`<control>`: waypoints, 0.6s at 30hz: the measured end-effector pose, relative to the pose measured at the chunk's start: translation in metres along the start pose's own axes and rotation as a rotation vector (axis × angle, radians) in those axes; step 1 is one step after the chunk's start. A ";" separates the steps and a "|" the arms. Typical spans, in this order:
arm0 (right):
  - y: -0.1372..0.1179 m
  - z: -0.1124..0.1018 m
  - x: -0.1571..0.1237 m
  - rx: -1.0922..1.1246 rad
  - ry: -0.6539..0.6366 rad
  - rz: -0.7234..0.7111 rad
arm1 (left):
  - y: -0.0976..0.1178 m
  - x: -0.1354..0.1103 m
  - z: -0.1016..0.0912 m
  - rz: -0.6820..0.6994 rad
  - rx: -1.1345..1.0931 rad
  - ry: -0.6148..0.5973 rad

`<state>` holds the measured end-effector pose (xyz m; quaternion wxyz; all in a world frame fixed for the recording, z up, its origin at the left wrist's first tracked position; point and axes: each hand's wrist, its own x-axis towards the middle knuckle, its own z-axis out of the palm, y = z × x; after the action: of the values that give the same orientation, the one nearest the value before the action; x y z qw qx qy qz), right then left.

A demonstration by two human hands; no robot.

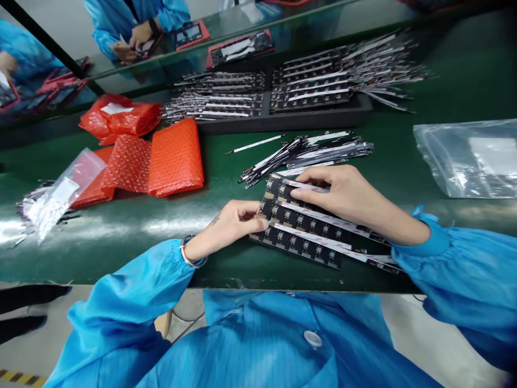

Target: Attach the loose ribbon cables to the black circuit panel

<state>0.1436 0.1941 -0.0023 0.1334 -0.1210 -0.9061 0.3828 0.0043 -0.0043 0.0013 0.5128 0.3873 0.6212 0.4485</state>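
Observation:
A black circuit panel (307, 231) with rows of small chips and white tape strips lies flat on the green table in front of me. My left hand (230, 223) rests on the table with its fingertips pressed to the panel's left edge, fingers curled together. My right hand (343, 194) lies across the panel's upper part, fingers bent and pinching a white strip (309, 186) near its top edge. A loose heap of black and white strips (307, 151) lies just beyond the panel.
Orange bubble-wrap bags (161, 159) lie at the left, with a clear bag (60, 194) beside them. A black tray (283, 121) of stacked strips stands at the back. Another clear plastic bag (472, 159) lies at the right. A person in blue (133, 32) works across the table.

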 end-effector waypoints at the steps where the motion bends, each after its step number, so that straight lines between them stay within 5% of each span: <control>1: 0.001 0.000 0.001 0.002 0.007 -0.002 | 0.000 0.000 -0.001 0.002 -0.009 -0.022; 6: 0.006 -0.004 0.007 0.059 0.003 -0.012 | -0.005 0.003 -0.004 0.038 0.081 0.037; 14: 0.006 -0.028 0.013 0.398 -0.316 0.109 | -0.007 0.008 -0.011 0.196 -0.014 0.317; 18: 0.000 -0.035 0.011 0.635 -0.187 0.279 | -0.008 0.006 -0.010 0.236 -0.199 0.307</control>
<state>0.1447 0.2206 0.0230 0.0274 -0.1605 -0.7251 0.6691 -0.0065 -0.0029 -0.0068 0.3919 0.3321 0.5950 0.6182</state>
